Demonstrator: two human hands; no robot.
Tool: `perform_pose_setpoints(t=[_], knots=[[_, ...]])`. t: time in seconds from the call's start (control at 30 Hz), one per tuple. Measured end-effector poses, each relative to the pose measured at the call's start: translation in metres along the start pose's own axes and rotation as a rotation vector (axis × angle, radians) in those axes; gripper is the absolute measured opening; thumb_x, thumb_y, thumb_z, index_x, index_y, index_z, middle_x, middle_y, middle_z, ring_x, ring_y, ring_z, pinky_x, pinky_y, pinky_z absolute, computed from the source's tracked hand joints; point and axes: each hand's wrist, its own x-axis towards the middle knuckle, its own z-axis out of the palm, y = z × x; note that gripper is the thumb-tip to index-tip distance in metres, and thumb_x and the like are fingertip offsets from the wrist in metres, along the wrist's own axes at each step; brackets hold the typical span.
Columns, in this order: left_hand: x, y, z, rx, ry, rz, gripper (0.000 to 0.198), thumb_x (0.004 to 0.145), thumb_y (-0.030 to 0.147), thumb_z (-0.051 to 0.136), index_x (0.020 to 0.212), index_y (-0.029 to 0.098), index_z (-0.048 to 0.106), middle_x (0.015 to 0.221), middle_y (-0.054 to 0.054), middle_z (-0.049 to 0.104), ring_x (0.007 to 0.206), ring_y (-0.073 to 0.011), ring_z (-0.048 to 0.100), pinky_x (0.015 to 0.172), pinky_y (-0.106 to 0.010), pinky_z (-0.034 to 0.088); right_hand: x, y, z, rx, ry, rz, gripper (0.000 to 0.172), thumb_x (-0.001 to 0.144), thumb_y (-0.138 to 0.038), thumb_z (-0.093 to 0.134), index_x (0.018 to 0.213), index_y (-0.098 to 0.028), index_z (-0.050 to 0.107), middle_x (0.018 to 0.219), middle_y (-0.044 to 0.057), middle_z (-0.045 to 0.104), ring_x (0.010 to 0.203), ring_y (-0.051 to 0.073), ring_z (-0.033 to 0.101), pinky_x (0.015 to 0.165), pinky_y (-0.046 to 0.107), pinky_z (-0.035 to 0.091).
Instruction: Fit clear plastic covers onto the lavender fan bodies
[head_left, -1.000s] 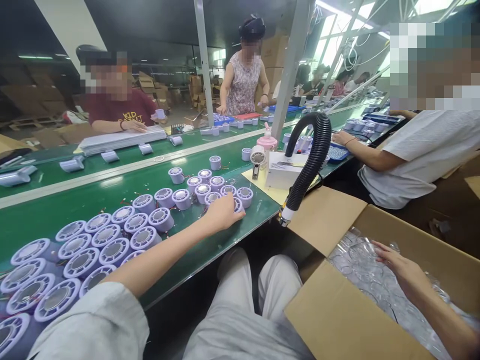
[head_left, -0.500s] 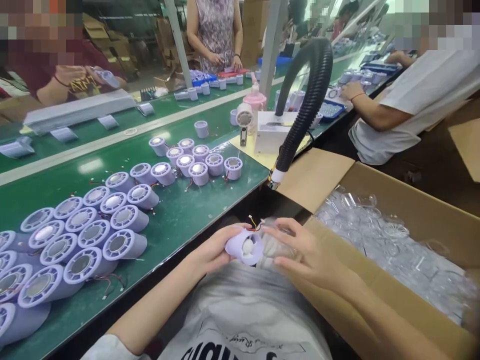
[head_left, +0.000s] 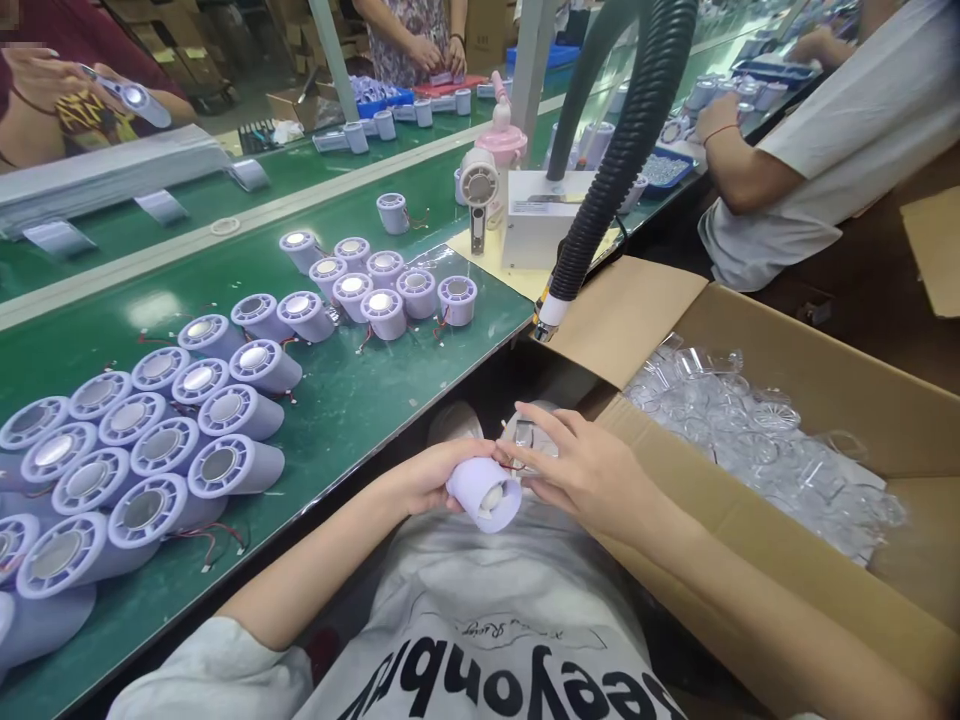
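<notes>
My left hand [head_left: 429, 474] is closed around a lavender fan housing [head_left: 474, 490], a short hollow cylinder tilted so that its open end and the white hub [head_left: 491, 500] inside face me. Thin wires come out at its far side by my fingertips. Just right of it, my right hand [head_left: 589, 462] grips a clear plastic cover [head_left: 523, 432] with bent fingers, close to the wires. Part of the cover is hidden behind those fingers. Several more lavender housings [head_left: 221, 464] stand in rows on the green bench [head_left: 360, 420] to my left, some with red and black wires trailing.
An open cardboard box [head_left: 675, 510] of clear plastic covers [head_left: 757, 450] stands at my right. A black flexible hose [head_left: 600, 190] arches over the bench edge beside a white box [head_left: 536, 220] and a handheld fan [head_left: 478, 190]. Co-workers sit across and to the right.
The clear cover and my right hand have come left and up, nearer the wires. The housing has turned slightly in my left hand. The view has tilted down.
</notes>
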Motion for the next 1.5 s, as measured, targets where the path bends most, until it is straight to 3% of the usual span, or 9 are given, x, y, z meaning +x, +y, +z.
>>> perform_pose_setpoints(t=[0.2, 0.3, 0.43, 0.63, 0.77, 0.87, 0.97, 1.13, 1.5], knots=[[-0.014, 0.003, 0.013, 0.817, 0.245, 0.483, 0.016, 0.084, 0.031, 0.060, 0.092, 0.019, 0.068, 0.091, -0.003, 0.058, 0.082, -0.0148, 0.055, 0.075, -0.028, 0.045, 0.005, 0.006, 0.002, 0.522, -0.162, 0.190, 0.013, 0.076, -0.018, 0.078, 0.084, -0.017, 0.067, 0.117, 0.012, 0.053, 0.102, 0.027, 0.058, 0.080, 0.039, 0.053], [-0.017, -0.003, 0.011, 0.899, 0.374, 0.622, 0.047, 0.071, 0.045, 0.076, 0.110, 0.022, 0.064, 0.100, -0.004, 0.056, 0.091, -0.0192, 0.055, 0.084, -0.034, 0.046, 0.004, 0.003, 0.001, 0.786, -0.128, 0.252, 0.016, 0.092, -0.027, 0.060, 0.081, -0.019, 0.068, 0.109, 0.007, 0.054, 0.097, 0.021, 0.059, 0.086, 0.037, 0.049], [-0.009, -0.014, 0.001, 0.898, 0.350, 0.738, 0.065, 0.056, 0.049, 0.084, 0.115, 0.026, 0.066, 0.120, -0.009, 0.051, 0.108, -0.0254, 0.055, 0.096, -0.042, 0.046, 0.006, -0.002, 0.003, 0.910, 0.052, 0.437, 0.035, 0.097, -0.030, 0.049, 0.070, -0.017, 0.066, 0.095, 0.006, 0.060, 0.086, 0.018, 0.060, 0.076, 0.032, 0.048], [-0.009, -0.019, -0.001, 0.562, 0.116, 0.535, 0.059, 0.076, 0.035, 0.074, 0.130, 0.023, 0.055, 0.124, -0.010, 0.060, 0.107, -0.0234, 0.061, 0.091, -0.036, 0.052, 0.004, 0.004, 0.010, 1.241, 0.101, 0.640, 0.041, 0.090, -0.047, 0.059, 0.064, -0.017, 0.069, 0.091, 0.008, 0.068, 0.079, 0.020, 0.066, 0.064, 0.031, 0.055], [-0.014, -0.020, 0.003, 0.298, 0.121, 0.485, 0.052, 0.079, 0.029, 0.072, 0.128, 0.023, 0.055, 0.128, -0.008, 0.059, 0.108, -0.0214, 0.061, 0.093, -0.033, 0.051, -0.007, 0.007, 0.016, 1.113, 0.069, 0.352, 0.024, 0.081, -0.041, 0.075, 0.097, -0.023, 0.074, 0.129, 0.009, 0.061, 0.116, 0.028, 0.059, 0.097, 0.043, 0.051], [-0.015, -0.022, 0.002, 0.177, 0.085, 0.440, 0.050, 0.080, 0.032, 0.070, 0.128, 0.025, 0.055, 0.134, -0.010, 0.055, 0.103, -0.0227, 0.063, 0.079, -0.033, 0.058, -0.015, 0.005, 0.020, 0.901, 0.107, 0.162, 0.041, 0.083, -0.028, 0.074, 0.123, -0.025, 0.062, 0.138, 0.011, 0.054, 0.126, 0.027, 0.053, 0.105, 0.043, 0.044], [-0.015, -0.024, -0.001, 0.198, 0.024, 0.439, 0.060, 0.077, 0.032, 0.074, 0.133, 0.029, 0.052, 0.140, -0.010, 0.051, 0.109, -0.0261, 0.061, 0.076, -0.033, 0.059, -0.019, 0.004, 0.019, 0.865, 0.099, 0.153, 0.040, 0.087, -0.026, 0.071, 0.124, -0.023, 0.056, 0.134, 0.011, 0.058, 0.125, 0.025, 0.054, 0.104, 0.041, 0.047], [-0.019, -0.023, -0.001, 0.355, -0.017, 0.594, 0.074, 0.068, 0.019, 0.081, 0.134, 0.034, 0.052, 0.145, -0.006, 0.049, 0.131, -0.0282, 0.049, 0.105, -0.038, 0.046, -0.019, 0.002, 0.010, 0.965, 0.007, 0.261, 0.037, 0.087, -0.033, 0.070, 0.119, -0.023, 0.056, 0.129, 0.010, 0.060, 0.116, 0.027, 0.060, 0.096, 0.042, 0.053], [-0.024, -0.023, 0.000, 0.505, -0.003, 0.703, 0.077, 0.067, 0.019, 0.082, 0.137, 0.032, 0.050, 0.145, -0.009, 0.049, 0.133, -0.0286, 0.048, 0.110, -0.043, 0.041, -0.015, -0.003, -0.001, 1.268, -0.083, 0.468, 0.037, 0.086, -0.035, 0.070, 0.119, -0.025, 0.055, 0.119, 0.007, 0.059, 0.106, 0.022, 0.061, 0.088, 0.036, 0.056]])
